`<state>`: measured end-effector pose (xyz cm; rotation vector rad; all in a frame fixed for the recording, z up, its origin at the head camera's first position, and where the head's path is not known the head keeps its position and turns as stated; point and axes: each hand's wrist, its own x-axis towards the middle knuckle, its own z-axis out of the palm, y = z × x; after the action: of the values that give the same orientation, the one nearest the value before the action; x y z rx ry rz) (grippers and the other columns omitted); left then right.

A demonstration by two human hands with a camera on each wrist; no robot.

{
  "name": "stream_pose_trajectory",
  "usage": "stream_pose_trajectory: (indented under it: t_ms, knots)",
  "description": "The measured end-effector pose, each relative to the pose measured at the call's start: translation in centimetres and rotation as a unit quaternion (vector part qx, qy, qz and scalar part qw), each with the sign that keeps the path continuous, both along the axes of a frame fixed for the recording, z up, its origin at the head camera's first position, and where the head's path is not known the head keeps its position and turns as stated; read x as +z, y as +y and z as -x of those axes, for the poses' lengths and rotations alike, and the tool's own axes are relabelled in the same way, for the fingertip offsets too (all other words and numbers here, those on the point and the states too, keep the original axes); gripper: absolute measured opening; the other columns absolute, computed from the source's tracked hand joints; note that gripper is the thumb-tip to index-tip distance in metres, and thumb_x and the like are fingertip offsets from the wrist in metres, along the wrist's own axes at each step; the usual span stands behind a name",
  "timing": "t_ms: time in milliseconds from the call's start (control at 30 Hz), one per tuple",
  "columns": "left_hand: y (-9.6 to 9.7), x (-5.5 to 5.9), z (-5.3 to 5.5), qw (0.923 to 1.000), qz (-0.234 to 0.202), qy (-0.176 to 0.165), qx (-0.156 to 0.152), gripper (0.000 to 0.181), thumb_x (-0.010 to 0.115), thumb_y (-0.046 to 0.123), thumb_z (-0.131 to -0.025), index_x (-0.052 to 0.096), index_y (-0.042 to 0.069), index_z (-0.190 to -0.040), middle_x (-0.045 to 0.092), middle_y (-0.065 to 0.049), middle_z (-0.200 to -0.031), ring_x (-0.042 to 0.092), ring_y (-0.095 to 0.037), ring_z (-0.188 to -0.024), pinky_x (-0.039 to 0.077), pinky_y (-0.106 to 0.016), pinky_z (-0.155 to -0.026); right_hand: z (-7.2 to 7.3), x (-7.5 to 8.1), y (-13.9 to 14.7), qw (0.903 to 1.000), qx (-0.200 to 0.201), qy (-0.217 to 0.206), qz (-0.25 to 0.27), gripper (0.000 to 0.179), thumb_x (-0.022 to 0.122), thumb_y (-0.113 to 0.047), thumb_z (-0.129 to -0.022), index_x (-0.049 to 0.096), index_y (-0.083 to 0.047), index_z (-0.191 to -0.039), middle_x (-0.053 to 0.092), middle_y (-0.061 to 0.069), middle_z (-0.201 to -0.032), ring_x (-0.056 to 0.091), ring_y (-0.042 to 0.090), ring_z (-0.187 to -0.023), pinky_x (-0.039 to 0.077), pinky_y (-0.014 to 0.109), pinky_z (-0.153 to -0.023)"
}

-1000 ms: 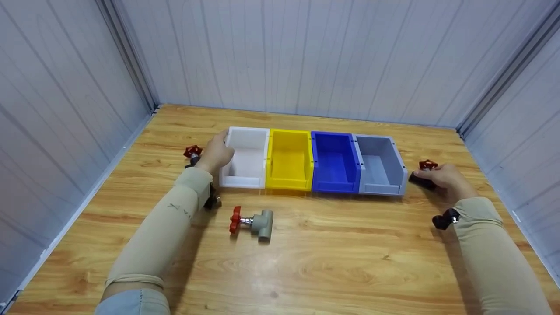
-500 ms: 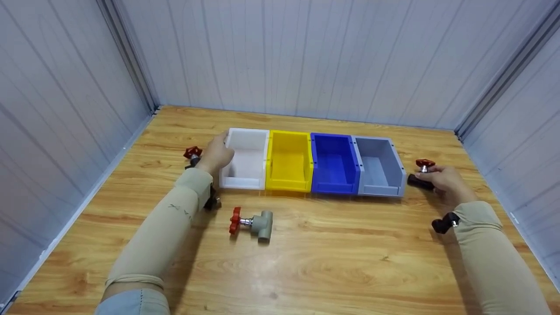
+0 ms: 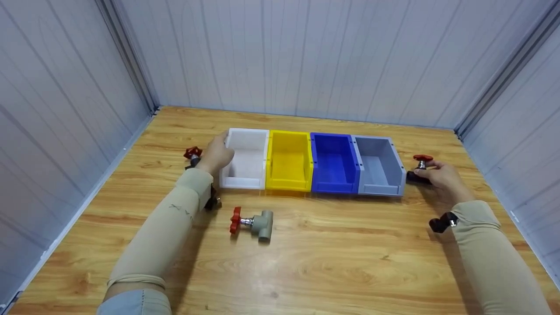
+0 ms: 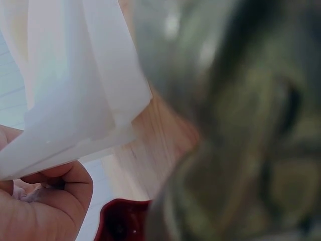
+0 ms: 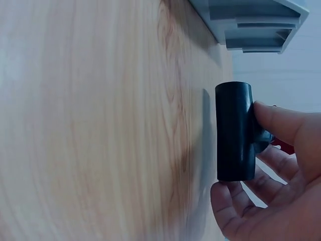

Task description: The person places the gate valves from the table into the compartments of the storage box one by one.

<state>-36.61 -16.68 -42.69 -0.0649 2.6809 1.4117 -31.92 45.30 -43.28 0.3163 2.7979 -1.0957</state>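
My left hand (image 3: 215,154) grips the left wall of the white bin (image 3: 247,159), the thumb over its rim; the left wrist view shows fingers (image 4: 75,188) under the bin's edge. My right hand (image 3: 448,177) holds a black stop valve (image 3: 418,177) with a red handwheel (image 3: 423,157) on top, just right of the grey bin (image 3: 379,164). In the right wrist view, the thumb and fingers pinch its black tee body (image 5: 234,131) over the table. A second dark valve with a red handwheel (image 3: 193,152) stands left of my left hand, partly hidden by the wrist.
Yellow (image 3: 289,159) and blue (image 3: 334,162) bins sit joined between the white and grey ones. A grey valve with a red handwheel (image 3: 253,223) lies in front of the row on the wooden table (image 3: 332,253). White panel walls (image 3: 288,57) enclose the back and sides.
My right hand has turned the black valve so its handwheel points more upright, and shifted it slightly left toward the grey bin. My left hand has stayed on the white bin.
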Motion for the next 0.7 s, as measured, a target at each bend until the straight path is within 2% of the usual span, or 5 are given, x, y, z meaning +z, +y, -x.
stream_pose_trajectory:
  t_ms: [67,167,267,500,700]
  knots:
    - [0.1,0.0,0.0,1.0,-0.004,-0.002,0.001,0.078,0.044,-0.002,-0.104,0.015,0.009,-0.175,0.028,-0.016,-0.179,0.029,-0.037,-0.165,0.027,-0.056,-0.133,0.1,0.0,-0.1,0.9999,-0.009,0.009,0.006,0.061,0.066,-0.037,-0.108,0.052,0.01,-0.145,0.057,0.029,-0.139,0.057,0.033,-0.12,0.044,0.023,-0.086]
    - [0.2,0.0,0.1,1.0,-0.008,-0.006,0.002,0.078,0.044,-0.003,-0.104,0.015,0.01,-0.175,0.027,-0.015,-0.18,0.028,-0.037,-0.165,0.026,-0.056,-0.134,0.2,0.2,-0.3,0.9992,-0.02,0.029,0.019,0.055,0.069,-0.031,-0.107,0.054,0.009,-0.142,0.065,0.018,-0.127,0.062,0.016,-0.103,0.048,0.016,-0.081]
    - [0.3,0.0,0.2,0.9999,-0.01,-0.011,0.004,0.077,0.044,-0.002,-0.105,0.016,0.011,-0.175,0.027,-0.014,-0.18,0.027,-0.036,-0.166,0.025,-0.056,-0.134,0.3,0.5,-0.4,0.9966,-0.036,0.03,0.068,0.055,0.07,-0.026,-0.107,0.052,0.007,-0.146,0.062,0.007,-0.122,0.058,0.003,-0.094,0.053,0.014,-0.081]
    - [0.4,0.1,0.3,0.9999,-0.009,-0.01,0.0,0.076,0.044,-0.001,-0.106,0.016,0.012,-0.175,0.028,-0.014,-0.18,0.027,-0.037,-0.166,0.025,-0.057,-0.134,0.3,2.2,-1.3,0.9951,-0.057,0.044,0.068,0.055,0.07,-0.032,-0.107,0.053,0.001,-0.147,0.059,0.011,-0.136,0.056,0.01,-0.105,0.049,0.026,-0.091]
    - [0.1,0.1,0.4,0.9999,0.007,0.007,-0.013,0.077,0.042,-0.002,-0.103,0.015,0.006,-0.175,0.031,-0.02,-0.177,0.036,-0.038,-0.161,0.036,-0.054,-0.13,0.3,3.8,-2.4,0.9933,-0.05,0.07,0.076,0.057,0.072,-0.033,-0.105,0.055,0.0,-0.148,0.062,-0.007,-0.118,0.055,0.0,-0.098,0.048,0.02,-0.089]
